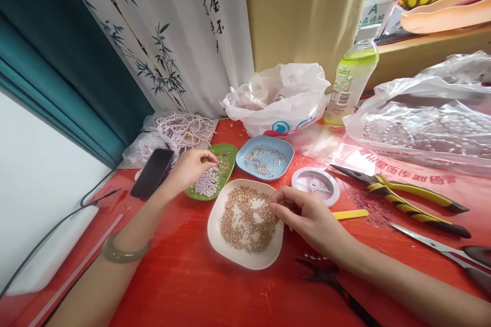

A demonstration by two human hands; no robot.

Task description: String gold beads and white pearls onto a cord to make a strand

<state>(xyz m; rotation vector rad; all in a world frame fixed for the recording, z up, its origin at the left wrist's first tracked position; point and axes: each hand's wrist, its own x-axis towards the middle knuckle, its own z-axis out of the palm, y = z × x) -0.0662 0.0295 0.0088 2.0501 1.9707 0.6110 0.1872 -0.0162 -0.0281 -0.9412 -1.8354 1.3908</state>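
My left hand reaches over the green plate, its thumb and forefinger pinched close to small gold-coloured pieces there. Whatever is between those fingertips is too small to make out. Pale lilac beads lie heaped on the same plate, below the fingers. At the right rim of the white plate, my right hand is closed in a pinch; what it holds is hidden. Many gold-coloured beads are spread over the white plate. Behind it, a blue plate carries thin metal pins.
Right of the hands are a white spool, a yellow stick, yellow-black pliers and scissors. Dark pliers lie below my right forearm. A phone, plastic bag and bottle stand around the back.
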